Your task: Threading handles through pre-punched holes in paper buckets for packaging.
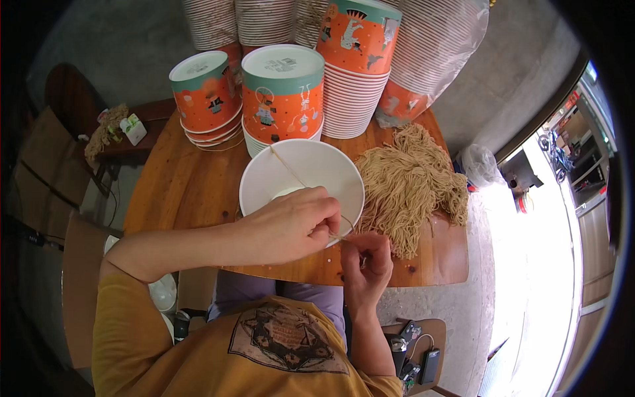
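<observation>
A round paper bucket [256, 186] stands at the near part of the wooden table, its white inside facing up toward me. Thin tan string [286, 164] runs from its far rim across the opening toward my hands. My left hand [288, 221] reaches over the bucket's near side, fingers curled in a pinch on the string. Just right of the near rim, my right hand [368, 264] pinches the string too, and a short length of it spans the gap between both hands. The fingertips are partly hidden.
A heap of tan strings [413, 185] lies right of the bucket. Upside-down orange and green paper buckets [283, 99] stand stacked behind it, with a shorter stack [205, 92] at left. Plastic-wrapped stacks [440, 53] rise at the back. A power bank [430, 365] rests on a low stool.
</observation>
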Motion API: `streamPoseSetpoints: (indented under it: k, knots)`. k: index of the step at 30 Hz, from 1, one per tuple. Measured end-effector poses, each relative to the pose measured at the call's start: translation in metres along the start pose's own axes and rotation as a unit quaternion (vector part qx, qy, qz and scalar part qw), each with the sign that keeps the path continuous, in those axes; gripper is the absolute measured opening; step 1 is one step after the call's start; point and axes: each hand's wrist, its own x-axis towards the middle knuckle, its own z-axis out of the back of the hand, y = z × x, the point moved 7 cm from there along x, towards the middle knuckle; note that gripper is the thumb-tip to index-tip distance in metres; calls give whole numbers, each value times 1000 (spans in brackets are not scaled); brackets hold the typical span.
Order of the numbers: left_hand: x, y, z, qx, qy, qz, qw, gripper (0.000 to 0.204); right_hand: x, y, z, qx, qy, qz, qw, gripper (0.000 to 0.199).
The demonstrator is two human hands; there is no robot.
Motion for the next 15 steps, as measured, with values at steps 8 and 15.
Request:
streamPoseSetpoints:
  k: [8,15]
  knots:
    - [2,-4,0,7,-6,3,1000,7,-7,-13,-1,140,8,-116,983,11]
    - [2,-7,2,-24,-14,-8,1000,7,-7,-12,-3,129,30,-124,983,15]
